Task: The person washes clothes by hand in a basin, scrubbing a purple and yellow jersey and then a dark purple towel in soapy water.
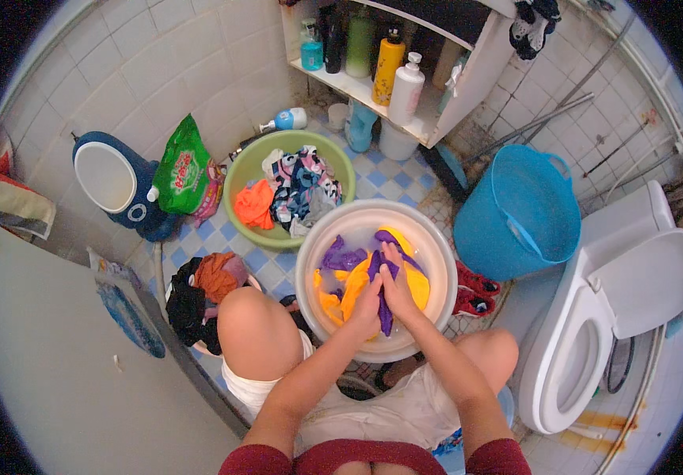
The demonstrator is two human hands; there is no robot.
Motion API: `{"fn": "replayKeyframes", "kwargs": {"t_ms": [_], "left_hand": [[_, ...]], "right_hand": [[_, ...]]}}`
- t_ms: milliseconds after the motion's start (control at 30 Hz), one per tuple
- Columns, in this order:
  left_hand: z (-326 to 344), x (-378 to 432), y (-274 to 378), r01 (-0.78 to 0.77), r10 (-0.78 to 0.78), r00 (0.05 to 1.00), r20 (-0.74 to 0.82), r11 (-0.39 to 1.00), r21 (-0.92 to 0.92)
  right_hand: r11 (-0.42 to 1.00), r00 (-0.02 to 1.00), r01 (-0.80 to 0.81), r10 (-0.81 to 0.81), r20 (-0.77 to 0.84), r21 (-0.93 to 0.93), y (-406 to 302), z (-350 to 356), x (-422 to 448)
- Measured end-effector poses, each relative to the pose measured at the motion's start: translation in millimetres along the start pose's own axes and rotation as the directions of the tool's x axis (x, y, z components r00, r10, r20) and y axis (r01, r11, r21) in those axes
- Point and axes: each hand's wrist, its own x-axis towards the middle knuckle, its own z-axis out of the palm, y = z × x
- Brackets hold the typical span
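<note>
My left hand (368, 306) and my right hand (398, 288) face each other over a pale plastic basin (377, 209). Pressed between them is a purple piece of cloth (385, 317), its lower end hanging below the palms. The right hand's fingers are stretched out along the cloth. A yellow-orange cloth (417, 288) lies bunched in the basin's cloudy water, partly under my hands. More purple fabric (344, 258) floats at the basin's left side. Whether the purple parts belong to one garment with the yellow cloth, I cannot tell.
A green tub (234, 208) of clothes stands behind the basin, a dark clothes heap (190, 306) left. A green detergent bag (181, 172) leans near the wall. Right are a blue bucket (490, 237), red shoes (475, 291) and a toilet (579, 356). A bottle shelf (347, 89) overhangs the back.
</note>
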Motion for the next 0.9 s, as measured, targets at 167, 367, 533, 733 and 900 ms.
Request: {"fn": "replayKeyframes", "kwargs": {"t_ms": [167,367,533,733,900], "left_hand": [[-12,13,37,-0.223,0.243,0.961,-0.135,0.964,0.148],[-4,6,-2,0.028,-0.028,1.0,-0.005,1.0,-0.003],[-5,7,34,-0.104,0.109,0.992,-0.062,0.992,0.075],[6,3,29,-0.076,0.135,0.99,-0.047,0.774,0.628],[8,-2,59,-0.32,0.28,0.931,0.236,0.31,0.895]], "right_hand": [[0.974,0.954,0.227,-0.223,0.198,0.001,-22,25,-41],[0.999,0.999,0.028,-0.029,-0.023,-0.045,7,-1,-2],[0.98,0.975,0.181,-0.19,0.118,0.08,-16,17,-29],[0.934,0.925,-0.314,0.26,0.276,0.171,-2,-46,29],[0.858,0.894,-0.41,0.311,0.323,0.308,-16,-77,24]]}}
